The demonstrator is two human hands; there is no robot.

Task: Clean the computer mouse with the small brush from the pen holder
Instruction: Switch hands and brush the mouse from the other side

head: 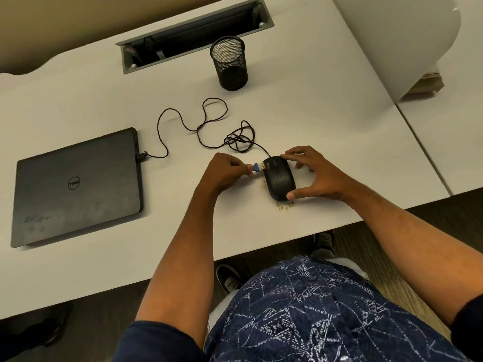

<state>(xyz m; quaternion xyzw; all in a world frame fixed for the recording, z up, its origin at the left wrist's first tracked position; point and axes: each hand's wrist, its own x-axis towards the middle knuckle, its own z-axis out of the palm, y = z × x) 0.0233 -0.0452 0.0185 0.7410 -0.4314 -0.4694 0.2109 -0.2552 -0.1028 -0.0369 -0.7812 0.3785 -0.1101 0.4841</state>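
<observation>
A black wired computer mouse (pixel 279 178) lies on the white desk (pixel 326 121). My right hand (pixel 312 173) grips it, thumb at its near end and fingers at its far end. My left hand (pixel 223 172) is closed on a small brush (pixel 257 168) with a blue collar and pale bristles. The bristles touch the mouse's left side near the buttons. A black mesh pen holder (pixel 230 63) stands at the back, nothing showing inside it.
A closed black laptop (pixel 77 188) lies to the left, joined to the mouse by a looped black cable (pixel 206 126). Brownish crumbs (pixel 285 206) sit on the desk just in front of the mouse. An open cable tray (pixel 194 35) runs along the back; a white rounded object (pixel 407 40) stands at right.
</observation>
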